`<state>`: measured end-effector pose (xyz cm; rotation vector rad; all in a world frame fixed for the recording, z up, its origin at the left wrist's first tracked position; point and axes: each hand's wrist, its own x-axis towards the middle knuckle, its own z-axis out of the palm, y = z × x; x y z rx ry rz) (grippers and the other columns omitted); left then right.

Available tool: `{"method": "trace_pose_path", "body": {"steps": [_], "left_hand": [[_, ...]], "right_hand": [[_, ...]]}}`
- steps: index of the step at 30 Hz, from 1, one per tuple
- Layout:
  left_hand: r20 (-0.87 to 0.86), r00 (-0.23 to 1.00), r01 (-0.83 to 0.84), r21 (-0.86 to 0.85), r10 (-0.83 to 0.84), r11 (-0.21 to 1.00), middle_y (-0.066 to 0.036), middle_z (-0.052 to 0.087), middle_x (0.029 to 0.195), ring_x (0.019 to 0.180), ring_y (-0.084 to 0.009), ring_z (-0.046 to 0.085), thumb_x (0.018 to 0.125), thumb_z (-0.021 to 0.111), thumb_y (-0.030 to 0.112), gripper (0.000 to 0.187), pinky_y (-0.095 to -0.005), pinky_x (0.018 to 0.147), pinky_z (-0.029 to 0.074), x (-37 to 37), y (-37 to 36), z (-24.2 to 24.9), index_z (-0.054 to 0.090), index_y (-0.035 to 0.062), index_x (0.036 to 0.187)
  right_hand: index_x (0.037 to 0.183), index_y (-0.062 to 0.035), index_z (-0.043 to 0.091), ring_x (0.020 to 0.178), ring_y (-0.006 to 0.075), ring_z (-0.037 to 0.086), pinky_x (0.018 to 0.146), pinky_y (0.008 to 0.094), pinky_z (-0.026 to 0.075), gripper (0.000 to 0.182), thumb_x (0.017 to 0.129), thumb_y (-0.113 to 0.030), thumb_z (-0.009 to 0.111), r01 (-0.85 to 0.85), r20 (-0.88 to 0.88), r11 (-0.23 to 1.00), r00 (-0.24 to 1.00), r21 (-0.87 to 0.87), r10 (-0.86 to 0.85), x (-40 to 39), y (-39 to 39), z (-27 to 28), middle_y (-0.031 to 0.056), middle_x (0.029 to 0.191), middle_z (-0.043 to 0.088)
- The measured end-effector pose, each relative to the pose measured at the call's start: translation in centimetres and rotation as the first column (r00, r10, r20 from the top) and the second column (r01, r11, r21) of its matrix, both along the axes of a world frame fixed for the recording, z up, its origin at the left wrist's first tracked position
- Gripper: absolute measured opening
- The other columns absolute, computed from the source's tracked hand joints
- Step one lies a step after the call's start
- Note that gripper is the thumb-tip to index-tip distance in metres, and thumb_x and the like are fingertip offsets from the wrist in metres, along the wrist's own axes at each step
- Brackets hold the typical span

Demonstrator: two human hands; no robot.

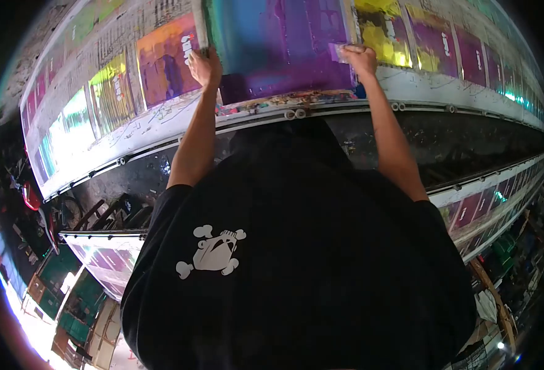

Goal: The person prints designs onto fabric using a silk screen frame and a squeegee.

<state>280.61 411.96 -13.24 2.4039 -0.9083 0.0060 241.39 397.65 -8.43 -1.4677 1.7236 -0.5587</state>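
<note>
A screen frame (283, 97) with a blue and purple surface lies on the long white table (155, 126). My left hand (206, 66) is closed on the left side of this frame, near its front corner. At the right side of the frame my right hand (359, 60) is closed around a small purplish piece (338, 53), whose full shape is hidden by the fingers. An orange and purple print (166, 60) lies left of my left hand. Just right of my right hand is a yellow and dark print (384, 34).
More printed panels (473, 57) run along the table both ways. A metal rail with small round fittings (295, 114) follows its front edge. A second table (500, 206) with prints stands behind, across a dark aisle. A red object (30, 197) is at the far left.
</note>
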Motion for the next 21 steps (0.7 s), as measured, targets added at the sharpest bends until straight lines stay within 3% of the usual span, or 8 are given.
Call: {"method": "trace_pose_path", "body": {"steps": [3,6,10,13,15,18,20,21], "left_hand": [[-0.014,1.0,0.019,0.044,-0.019,0.999,-0.021,0.059,0.103,0.106,-0.039,0.055,0.085,0.067,0.043,0.051,-0.0509,0.092,0.043,0.0,0.3,0.5,0.056,-0.004,0.101],[0.041,0.999,0.03,0.103,-0.035,0.994,-0.022,0.059,0.103,0.107,-0.0392,0.055,0.084,0.067,0.044,0.052,-0.0503,0.092,0.043,0.1,0.0,0.2,0.055,-0.0041,0.101],[0.017,1.0,0.0,0.107,-0.002,0.994,-0.023,0.059,0.104,0.105,-0.039,0.055,0.087,0.066,0.044,0.051,-0.0494,0.092,0.044,0.1,-0.3,-0.5,0.055,-0.0035,0.101],[0.043,0.999,-0.016,0.172,0.009,0.985,-0.022,0.059,0.103,0.104,-0.0389,0.056,0.088,0.065,0.044,0.05,-0.0493,0.092,0.044,-0.3,-0.5,-0.4,0.055,-0.0029,0.101],[0.024,1.0,-0.021,0.16,0.017,0.987,-0.022,0.059,0.102,0.102,-0.039,0.056,0.088,0.066,0.043,0.049,-0.0493,0.09,0.044,-0.9,-0.4,0.6,0.055,-0.0027,0.101],[-0.03,0.999,-0.031,0.128,0.035,0.991,-0.021,0.059,0.101,0.101,-0.0391,0.056,0.087,0.067,0.042,0.048,-0.0494,0.089,0.044,-0.8,-0.3,0.6,0.054,-0.0023,0.101],[-0.06,0.995,-0.069,0.114,0.077,0.991,-0.021,0.058,0.1,0.101,-0.0389,0.056,0.087,0.068,0.041,0.047,-0.049,0.089,0.044,-1.1,-0.4,0.9,0.054,-0.0018,0.1],[-0.068,0.995,-0.071,0.108,0.078,0.992,-0.021,0.058,0.1,0.101,-0.0388,0.056,0.087,0.069,0.04,0.046,-0.049,0.089,0.044,-1.0,-0.4,0.6,0.054,-0.0014,0.1]], "right_hand": [[0.081,-0.0033,0.073,0.083,0.0192,0.069,0.077,0.0318,0.053,0.026,0.073,-0.024,0.085,0.08,-0.028,0.995,0.996,-0.065,-0.081,-1.2,-1.1,-6.6,0.0045,0.086,0.075],[0.127,0.0031,0.054,0.105,0.0326,0.066,0.092,0.0421,0.053,0.083,0.068,-0.045,0.086,-0.1,-0.024,0.992,0.994,0.075,0.102,-2.5,-1.9,-7.1,0.0206,0.12,0.065],[0.127,0.0036,0.054,0.107,0.0344,0.066,0.092,0.0437,0.052,0.085,0.068,-0.047,0.085,-0.071,-0.077,0.997,0.995,-0.013,0.07,-1.4,0.2,-4.3,0.0196,0.118,0.065],[0.118,0.0006,0.063,0.108,0.0336,0.063,0.096,0.0403,0.049,0.067,0.072,-0.043,0.084,-0.037,-0.131,0.999,0.991,-0.033,0.033,-1.6,0.7,-5.6,0.0169,0.118,0.064],[0.107,-0.0028,0.069,0.109,0.0317,0.06,0.102,0.0406,0.043,0.042,0.077,-0.03,0.081,-0.412,-0.339,0.802,0.898,-0.432,0.279,-2.2,1.0,-7.9,0.0123,0.112,0.066],[0.095,-0.0053,0.072,0.109,0.0289,0.058,0.105,0.0427,0.039,0.021,0.077,-0.016,0.076,-0.377,-0.298,0.711,0.924,-0.594,0.242,2.5,4.1,-0.1,0.0082,0.103,0.067],[0.09,-0.0068,0.071,0.105,0.0279,0.06,0.098,0.0443,0.044,0.017,0.074,-0.012,0.073,-0.797,-0.481,0.319,0.575,-0.513,0.662,4.4,4.7,-0.6,0.0053,0.095,0.066],[0.09,-0.0068,0.071,0.105,0.0279,0.06,0.098,0.0443,0.044,0.017,0.074,-0.012,0.073,-0.803,-0.488,0.303,0.563,-0.513,0.667,5.8,3.9,-1.4,0.0053,0.095,0.066]]}}
